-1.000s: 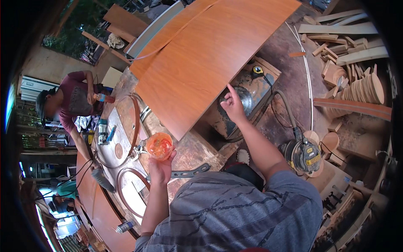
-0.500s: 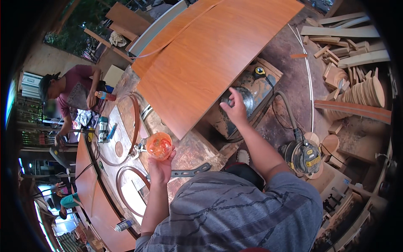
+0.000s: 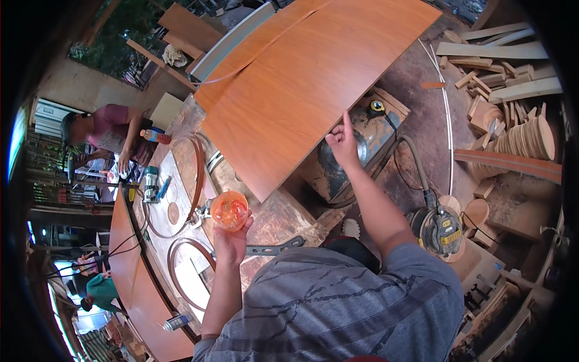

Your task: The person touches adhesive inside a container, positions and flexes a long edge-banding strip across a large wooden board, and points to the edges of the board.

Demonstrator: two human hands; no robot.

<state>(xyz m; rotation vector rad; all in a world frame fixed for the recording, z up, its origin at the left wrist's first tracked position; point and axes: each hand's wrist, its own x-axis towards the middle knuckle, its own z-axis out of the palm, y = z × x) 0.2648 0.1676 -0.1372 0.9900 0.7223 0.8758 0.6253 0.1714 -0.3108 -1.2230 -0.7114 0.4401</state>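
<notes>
My left hand [image 3: 230, 246] holds a translucent orange cup [image 3: 229, 211] from below, with its open top facing up. Something orange and glossy shows inside, too blurred to name. Ahead lies a large wood-grain panel [image 3: 301, 90], lifted above the bench on a box-like support. At the panel's near right edge is my right hand [image 3: 344, 146]. Its index finger stretches along that edge, the thumb stands apart, and the other fingers curl with nothing visible in them. Whether the fingertip touches the edge, I cannot tell. Below this hand sits a round metal disc [image 3: 328, 160] on a worn machine [image 3: 380, 140].
A yellow tape measure [image 3: 377, 107] rests beyond my right hand. A yellow-and-black power tool [image 3: 439, 230] with a hose is at the right, near stacked wood offcuts [image 3: 512, 84]. Curved brown edging strips [image 3: 198, 175] lie left of the cup. A co-worker [image 3: 114, 130] stands far left.
My right hand has moved slightly forward and its index finger now points along the panel's edge. The left hand and cup stay nearly still. The co-worker's arms have shifted.
</notes>
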